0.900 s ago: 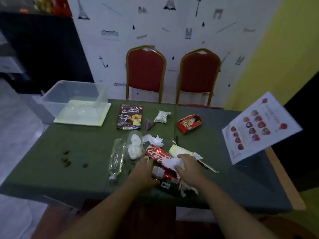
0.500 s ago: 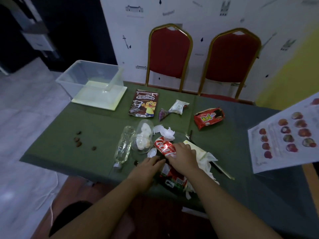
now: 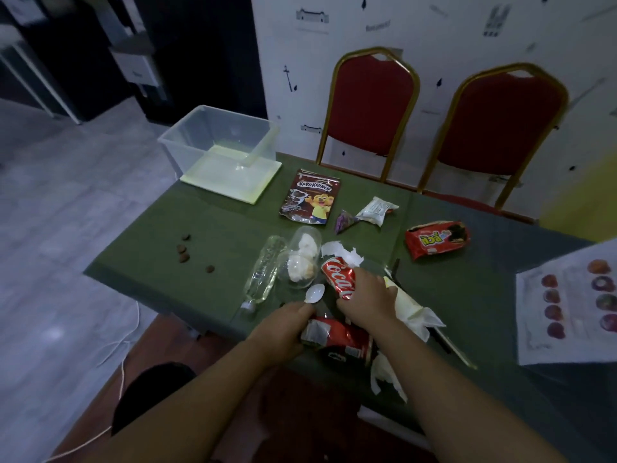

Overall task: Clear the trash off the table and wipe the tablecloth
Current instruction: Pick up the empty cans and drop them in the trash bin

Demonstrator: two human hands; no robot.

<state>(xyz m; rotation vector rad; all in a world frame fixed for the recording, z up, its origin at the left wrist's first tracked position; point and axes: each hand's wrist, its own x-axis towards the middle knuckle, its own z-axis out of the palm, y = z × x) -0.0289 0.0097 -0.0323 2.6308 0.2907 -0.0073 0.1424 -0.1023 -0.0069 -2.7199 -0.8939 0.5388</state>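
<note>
1. Trash-gathering step is underway; wiping is not yet begun.
2. Left hand (image 3: 283, 324) is closing on the near cola can (image 3: 337, 339) at the near edge of the tablecloth (image 3: 187, 262).
3. Right hand (image 3: 370, 295) is curling over the far cola can (image 3: 339, 277), just beyond the near cola can.
4. Clear bin (image 3: 217, 142) is sitting well beyond the near cola can, leftward; judging next: lifting both cans, carrying them there.

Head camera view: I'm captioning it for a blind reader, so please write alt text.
Two bare hands gather crushed Coca-Cola cans and tissue at the near edge of a green tablecloth. Snack wrappers, a plastic bottle and a clear bin lie beyond.
</note>
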